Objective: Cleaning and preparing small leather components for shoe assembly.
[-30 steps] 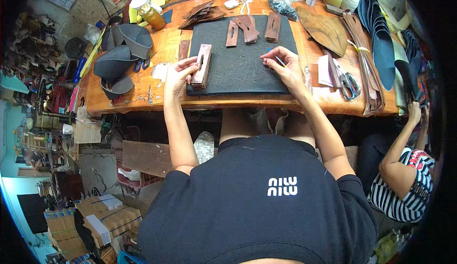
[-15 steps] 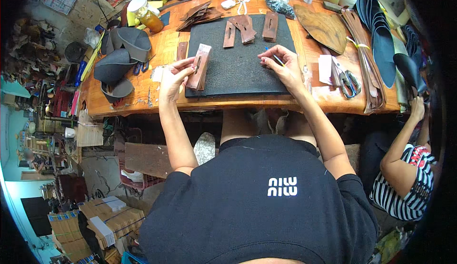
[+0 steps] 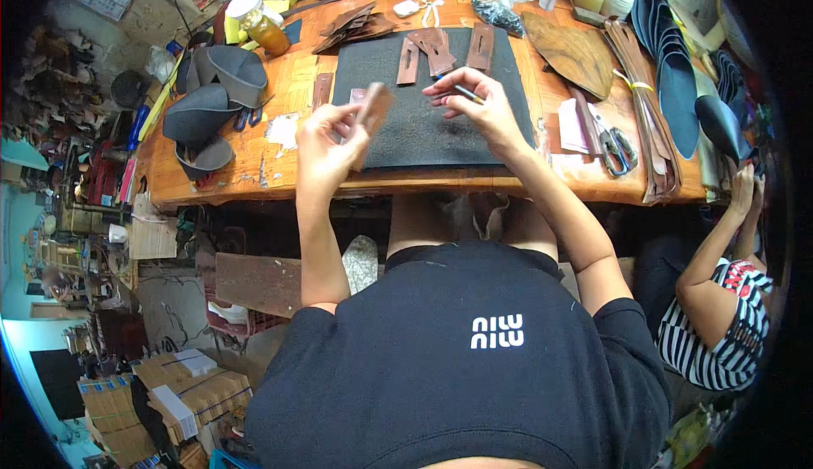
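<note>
My left hand [image 3: 326, 151] is closed around a small stack of brown leather strips [image 3: 374, 107], tilted and blurred by motion, over the left side of a black mat [image 3: 432, 135]. In my right hand [image 3: 491, 113] is a thin pen-like stick [image 3: 467, 94] with a blue end, held above the mat's middle, apart from the stack. Past my right fingers, at the mat's far edge, lie several slotted brown leather pieces [image 3: 435, 50] and another such pile [image 3: 480, 47].
Dark curved straps [image 3: 199, 118] and a yellow glue jar [image 3: 267, 35] stand at left. To the right are scissors [image 3: 622, 151], a brown leaf-shaped piece [image 3: 567, 52] and bundled leather strips [image 3: 648, 88]. A person in a striped shirt [image 3: 716, 325] sits at far right.
My left hand has turned the leather stack and moved it slightly right. My right hand has shifted left and a little away from me, with the stick still in it.
</note>
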`<state>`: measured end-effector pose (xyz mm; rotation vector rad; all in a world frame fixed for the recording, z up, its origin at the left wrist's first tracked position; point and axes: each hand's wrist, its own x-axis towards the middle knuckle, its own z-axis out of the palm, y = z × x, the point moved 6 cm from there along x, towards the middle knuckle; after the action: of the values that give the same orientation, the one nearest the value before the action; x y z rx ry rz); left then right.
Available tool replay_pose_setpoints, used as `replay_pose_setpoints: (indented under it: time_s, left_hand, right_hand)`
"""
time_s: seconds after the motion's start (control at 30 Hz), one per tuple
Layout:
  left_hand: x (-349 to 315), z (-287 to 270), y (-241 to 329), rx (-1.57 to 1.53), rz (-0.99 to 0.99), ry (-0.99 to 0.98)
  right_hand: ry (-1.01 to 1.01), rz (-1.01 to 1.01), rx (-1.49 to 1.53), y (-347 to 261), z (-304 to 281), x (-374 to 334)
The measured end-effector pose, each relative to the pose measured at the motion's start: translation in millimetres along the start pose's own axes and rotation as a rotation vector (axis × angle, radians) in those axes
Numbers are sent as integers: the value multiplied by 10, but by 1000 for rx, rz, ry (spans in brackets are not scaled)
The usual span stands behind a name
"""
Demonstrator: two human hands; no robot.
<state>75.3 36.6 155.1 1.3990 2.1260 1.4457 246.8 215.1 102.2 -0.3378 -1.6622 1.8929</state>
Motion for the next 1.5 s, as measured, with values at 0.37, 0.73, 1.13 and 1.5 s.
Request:
replay_pose_setpoints:
  time_s: [0.37,0.73,1.13,1.5]
  left_hand:
    - [202,-45,-28,804,309,246]
    - [77,-5,376,136,120,-281]
    - [203,-177,-148,-396,-244,-479]
    - [-31,77,-521,-950,-146,170]
  right_hand:
    - [93,-51,-164,186,-220,-140]
    - [-64,-194,-309,-197,95,-27]
    - [-266,19,26,-11,655,54]
    - [130,-26,326,285,751,119]
